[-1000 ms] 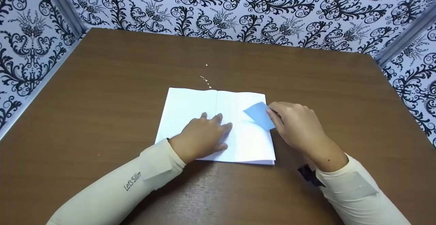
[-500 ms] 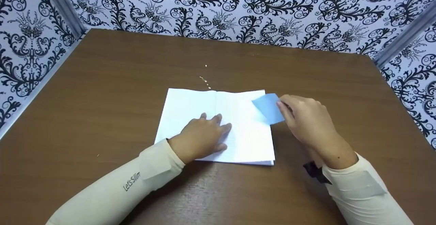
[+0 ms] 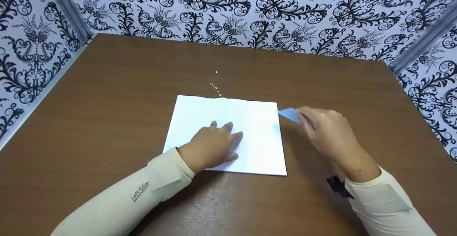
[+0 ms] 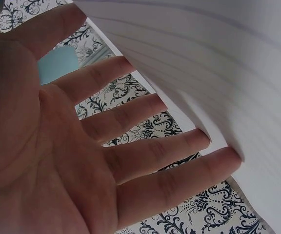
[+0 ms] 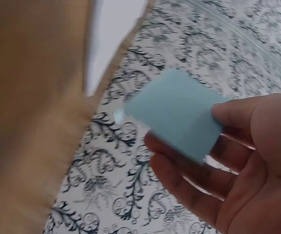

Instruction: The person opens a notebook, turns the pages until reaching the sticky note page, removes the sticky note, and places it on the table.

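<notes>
An open notebook [image 3: 262, 139] with lined white pages lies on the brown table. Spread across its left page and centre fold is my left hand [image 3: 214, 145], whose straight fingertips touch the paper, as the left wrist view also shows. My right hand [image 3: 330, 132] pinches a blue square of paper, like a sticky note [image 3: 290, 114], between thumb and fingers. The note hangs in the air just off the notebook's right edge, tilted so that it looks narrow from above. In the right wrist view the flat face of the sticky note [image 5: 179, 112] shows fully.
Small pale crumbs [image 3: 215, 88] lie on the table [image 3: 142, 71] beyond the notebook. Patterned black-and-white walls [image 3: 228, 14] border the table at the back and both sides.
My right hand has carried the blue note rightward from above the right page to past its edge. The right page now lies flatter. The left hand has stayed in place.
</notes>
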Tool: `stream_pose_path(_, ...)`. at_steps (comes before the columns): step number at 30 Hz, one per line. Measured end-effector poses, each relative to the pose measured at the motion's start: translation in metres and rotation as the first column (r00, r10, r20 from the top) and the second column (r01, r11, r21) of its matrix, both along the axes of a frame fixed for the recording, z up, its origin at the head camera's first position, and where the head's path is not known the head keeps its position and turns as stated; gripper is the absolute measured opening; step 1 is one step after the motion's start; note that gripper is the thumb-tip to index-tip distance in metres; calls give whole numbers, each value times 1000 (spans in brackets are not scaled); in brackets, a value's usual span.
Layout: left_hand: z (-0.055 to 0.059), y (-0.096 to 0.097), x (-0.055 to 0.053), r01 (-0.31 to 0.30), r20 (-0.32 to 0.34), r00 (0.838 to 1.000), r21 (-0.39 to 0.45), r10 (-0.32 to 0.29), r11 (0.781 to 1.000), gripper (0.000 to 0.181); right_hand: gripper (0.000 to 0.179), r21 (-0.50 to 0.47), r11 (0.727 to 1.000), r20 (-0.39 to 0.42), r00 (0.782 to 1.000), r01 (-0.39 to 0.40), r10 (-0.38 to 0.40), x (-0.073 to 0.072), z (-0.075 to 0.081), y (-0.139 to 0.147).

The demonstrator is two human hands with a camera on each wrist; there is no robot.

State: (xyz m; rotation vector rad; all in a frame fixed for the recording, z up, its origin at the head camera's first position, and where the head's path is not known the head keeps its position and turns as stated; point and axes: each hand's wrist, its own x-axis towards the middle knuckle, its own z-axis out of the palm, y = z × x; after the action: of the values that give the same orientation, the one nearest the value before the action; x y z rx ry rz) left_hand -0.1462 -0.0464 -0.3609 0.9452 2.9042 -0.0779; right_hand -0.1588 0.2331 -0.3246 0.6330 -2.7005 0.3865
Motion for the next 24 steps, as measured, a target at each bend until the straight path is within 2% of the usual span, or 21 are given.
stream_pose_path(4,-1,0,0,-2,-6,1000,7,2,1000,59,22,40,999,3,1000,-20,20,0,-11,12)
stream_pose_path(12,-4,0,2,27,-32,999,26,-26,999,57,22,129,991,71,997,-22,13,7,-23,28)
stream_pose_path(18,-2,-1,2,22,-32,999,25,-21,999,56,18,141,989,72,996,-53,43,12,-28,29)
stream_pose_path(24,-1,-1,2,24,-33,999,20,-24,1000,57,14,158,985,108,992,-74,57,19,-33,31)
